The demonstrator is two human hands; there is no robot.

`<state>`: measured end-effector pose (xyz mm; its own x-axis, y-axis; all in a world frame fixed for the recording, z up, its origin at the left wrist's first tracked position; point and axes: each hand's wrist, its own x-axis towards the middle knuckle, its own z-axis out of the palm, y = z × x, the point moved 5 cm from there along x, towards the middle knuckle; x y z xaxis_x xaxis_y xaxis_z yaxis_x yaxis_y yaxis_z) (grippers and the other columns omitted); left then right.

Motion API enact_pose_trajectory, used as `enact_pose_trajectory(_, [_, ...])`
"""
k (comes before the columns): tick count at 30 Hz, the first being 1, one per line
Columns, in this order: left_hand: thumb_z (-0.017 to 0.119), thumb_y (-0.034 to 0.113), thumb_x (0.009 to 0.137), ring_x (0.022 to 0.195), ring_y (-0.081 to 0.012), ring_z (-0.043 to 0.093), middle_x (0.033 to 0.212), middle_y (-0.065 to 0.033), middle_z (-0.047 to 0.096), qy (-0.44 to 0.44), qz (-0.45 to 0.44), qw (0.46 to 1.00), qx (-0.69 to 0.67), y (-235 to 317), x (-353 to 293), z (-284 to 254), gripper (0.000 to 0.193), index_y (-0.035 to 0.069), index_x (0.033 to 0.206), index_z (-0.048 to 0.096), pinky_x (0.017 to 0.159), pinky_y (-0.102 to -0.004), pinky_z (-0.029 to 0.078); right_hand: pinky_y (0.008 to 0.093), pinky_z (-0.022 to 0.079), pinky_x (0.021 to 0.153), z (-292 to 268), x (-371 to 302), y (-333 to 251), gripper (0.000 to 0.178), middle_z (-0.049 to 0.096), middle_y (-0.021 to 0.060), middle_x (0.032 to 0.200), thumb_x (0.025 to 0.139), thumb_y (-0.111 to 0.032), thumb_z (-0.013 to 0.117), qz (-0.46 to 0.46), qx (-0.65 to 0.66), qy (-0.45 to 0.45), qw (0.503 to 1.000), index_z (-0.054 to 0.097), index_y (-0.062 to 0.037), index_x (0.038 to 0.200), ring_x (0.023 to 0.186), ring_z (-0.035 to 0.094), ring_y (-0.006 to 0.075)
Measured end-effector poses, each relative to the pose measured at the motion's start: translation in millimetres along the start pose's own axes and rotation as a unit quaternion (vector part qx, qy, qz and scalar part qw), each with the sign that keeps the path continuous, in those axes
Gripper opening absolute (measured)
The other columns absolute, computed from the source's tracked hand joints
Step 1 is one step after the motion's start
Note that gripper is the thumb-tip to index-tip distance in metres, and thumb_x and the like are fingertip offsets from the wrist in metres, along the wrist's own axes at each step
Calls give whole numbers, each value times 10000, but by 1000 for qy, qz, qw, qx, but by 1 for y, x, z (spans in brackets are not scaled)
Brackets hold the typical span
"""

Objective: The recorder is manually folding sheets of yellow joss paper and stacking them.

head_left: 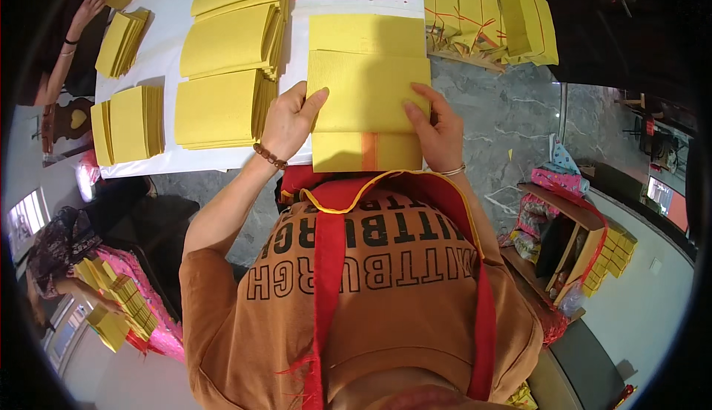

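A folded stack of ribbed yellow paper point(367, 91) lies between my hands at the table's front edge. It rests on a longer yellow sheet point(337, 152), which shows beyond it at the far and near ends and has an orange stripe near me. My left hand point(289, 120) grips the stack's left edge, thumb on top and the other fingers mostly hidden. At the right edge my right hand point(439, 132) holds it, with thumb and index finger bent over the top. How many sheets lie between my fingers is not visible.
Left of my hands, overlapping piles of yellow paper point(222, 39) run along the white table point(159, 39). Smaller yellow stacks point(133, 124) stand farther left. Yellow bundles tied with red string point(475, 9) sit at the far right. Co-workers' hands point(89, 9) show at upper and lower left.
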<state>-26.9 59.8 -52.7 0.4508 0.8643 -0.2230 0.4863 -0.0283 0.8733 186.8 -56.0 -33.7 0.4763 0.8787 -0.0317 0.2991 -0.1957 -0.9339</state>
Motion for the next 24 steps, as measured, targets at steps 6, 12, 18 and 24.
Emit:
enact_pose_trajectory(6, [583,294,887,468,-77,356,500,-5,416,-15,-25,993,-117,-1,3,5,337,-12,747,561,436,-281,306,262,462,609,7,0,9,268,659,113,787,827,-131,634,8,39,44,998,618,-48,1081,654,579,101])
enact_pose_trajectory(12, [610,276,872,422,-70,371,471,8,437,18,-60,986,-153,4,-2,-1,288,0,920,545,402,-266,281,281,469,629,7,1,8,269,655,134,784,820,-134,636,42,26,32,998,617,-45,1073,672,613,157])
enact_pose_trajectory(18, [635,159,792,1117,-323,449,1199,-163,506,115,261,917,279,84,-20,-18,427,43,1183,507,927,-421,326,285,470,640,6,3,8,277,652,152,798,814,-149,636,30,16,45,998,616,-40,1068,687,626,194])
enact_pose_trajectory(24, [608,325,815,1274,-328,319,1372,-165,365,-35,314,873,372,80,-9,46,549,82,1286,461,1024,-468,259,276,474,623,10,1,9,263,651,162,785,821,-146,629,16,22,53,998,616,-29,1056,672,630,212])
